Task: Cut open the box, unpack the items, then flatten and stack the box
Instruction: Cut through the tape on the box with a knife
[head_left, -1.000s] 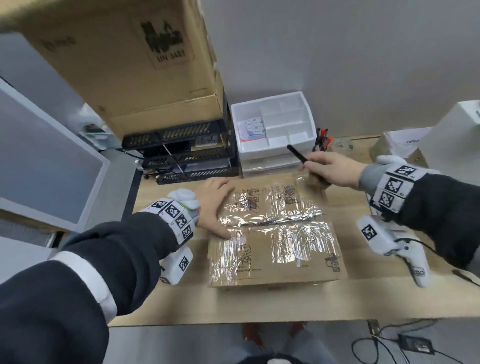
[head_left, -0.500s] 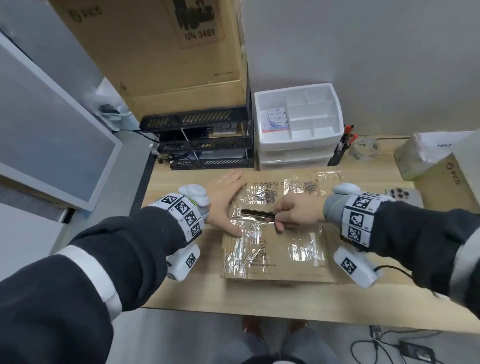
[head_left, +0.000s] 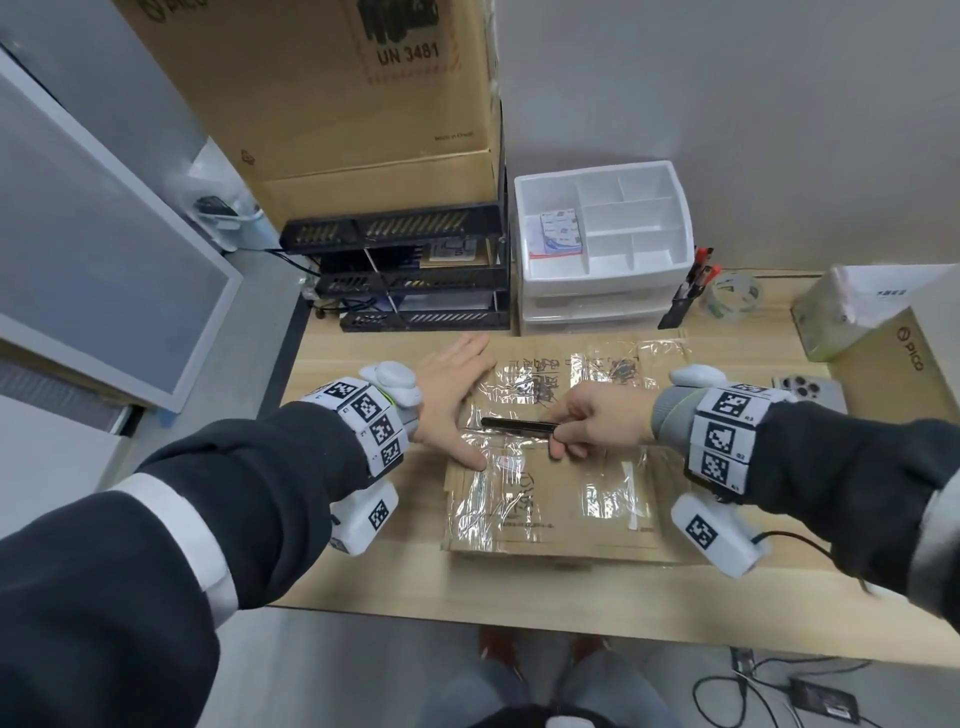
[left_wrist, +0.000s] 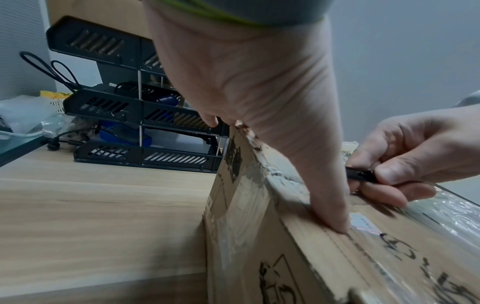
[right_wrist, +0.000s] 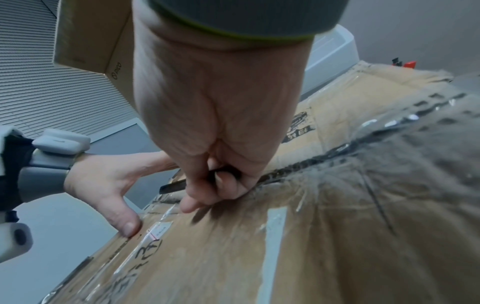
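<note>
The box (head_left: 561, 467), flat brown cardboard wrapped in crinkled clear tape, lies at the centre of the head view on the desk (head_left: 363, 561). Black printed characters on its top are not legible; a small white sticker with red marking (head_left: 508, 462) sits beside the left thumb. At upper centre a large carton (head_left: 332, 104) reads "UN 3481", with "PICO" at its top left corner; another brown carton (head_left: 904, 364) at the right edge also reads "PICO".

Compared with half a second ago, the two hands hold nearly the same places, and the black cutter (head_left: 519, 425) lies along the centre seam as before; one second ago the right hand was up by the white drawer unit (head_left: 602, 291).

The left hand (head_left: 452, 395) lies flat on the box's left part, fingers straight, thumb tip pressing near the sticker. The right hand (head_left: 602, 423) grips the cutter, fingers curled round its handle, the tip pointing left toward the left hand. The right wrist view shows the same curled grip (right_wrist: 215, 176) on the seam.

Behind the box stand black stacked trays (head_left: 415, 270), a tape roll (head_left: 730, 299) and a phone (head_left: 808, 387).
</note>
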